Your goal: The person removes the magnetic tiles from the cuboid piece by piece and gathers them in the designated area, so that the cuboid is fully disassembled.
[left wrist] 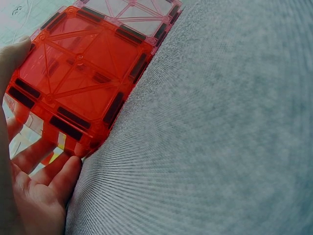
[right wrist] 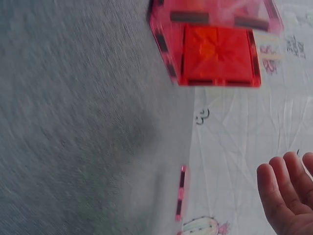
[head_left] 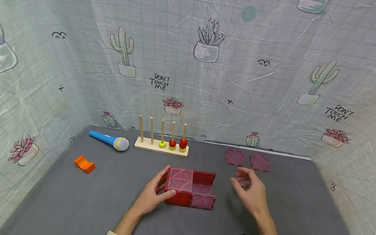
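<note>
A box of translucent red and pink square tiles [head_left: 180,180] stands mid-table; its left half has a top tile, while its right half is open above, with a back and a front wall. My left hand [head_left: 150,197] grips the box's left end, thumb at the front; in the left wrist view the fingers of the left hand [left wrist: 41,196] lie around the red tile box [left wrist: 85,66]. Right of the box, my right hand [head_left: 251,194] hovers with nothing in it, fingers bent loosely; the right wrist view shows its fingertips [right wrist: 288,181] apart from the tiles [right wrist: 220,54].
Two flat pink tiles [head_left: 235,157] [head_left: 260,162] lie at the back right. A wooden peg stand [head_left: 161,149] with rings, a blue toy microphone [head_left: 108,140] and an orange piece [head_left: 84,164] are at the back and left. A patterned cloth [head_left: 203,74] hangs behind the grey table.
</note>
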Tool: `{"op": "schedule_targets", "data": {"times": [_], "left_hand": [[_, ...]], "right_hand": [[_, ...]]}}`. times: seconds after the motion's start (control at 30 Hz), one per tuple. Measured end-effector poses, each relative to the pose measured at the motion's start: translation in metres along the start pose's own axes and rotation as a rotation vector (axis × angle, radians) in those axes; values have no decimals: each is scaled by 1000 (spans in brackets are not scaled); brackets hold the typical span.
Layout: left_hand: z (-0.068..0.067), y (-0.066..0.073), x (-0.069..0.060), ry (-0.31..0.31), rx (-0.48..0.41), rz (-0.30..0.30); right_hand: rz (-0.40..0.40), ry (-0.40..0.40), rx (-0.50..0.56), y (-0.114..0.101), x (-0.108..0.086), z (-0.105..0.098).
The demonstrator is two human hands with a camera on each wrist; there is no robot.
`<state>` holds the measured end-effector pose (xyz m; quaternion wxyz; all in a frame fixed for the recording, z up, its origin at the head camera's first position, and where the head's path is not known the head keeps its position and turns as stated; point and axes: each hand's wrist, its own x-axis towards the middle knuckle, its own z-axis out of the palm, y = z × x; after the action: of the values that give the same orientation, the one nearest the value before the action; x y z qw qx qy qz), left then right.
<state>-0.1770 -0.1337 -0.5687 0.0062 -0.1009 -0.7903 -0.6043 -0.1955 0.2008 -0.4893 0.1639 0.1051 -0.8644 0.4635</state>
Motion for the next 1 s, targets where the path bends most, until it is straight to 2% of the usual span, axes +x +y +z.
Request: {"op": "schedule_targets", "data": {"times": [0.13, 0.27, 0.37, 0.7, 0.8, 1.0], "left_hand": [[0, 0, 0, 2, 3, -7], [-1, 0, 0, -6, -31, 10], [-1, -1, 1, -9, -56, 18], [-1, 0, 1, -8, -48, 12], [-1, 1, 1, -8, -43, 9], [-1, 0, 1, -10, -41, 14]], "right_hand": [[-40, -32, 21, -2, -7, 6], [-56, -93, 21, -3, -17, 12], [-58, -135, 24, -2, -24, 17], [-54, -228, 41, -1, -38, 29], [-36, -261, 50, -2, -38, 31], [49, -351, 31, -5, -39, 36]]}}
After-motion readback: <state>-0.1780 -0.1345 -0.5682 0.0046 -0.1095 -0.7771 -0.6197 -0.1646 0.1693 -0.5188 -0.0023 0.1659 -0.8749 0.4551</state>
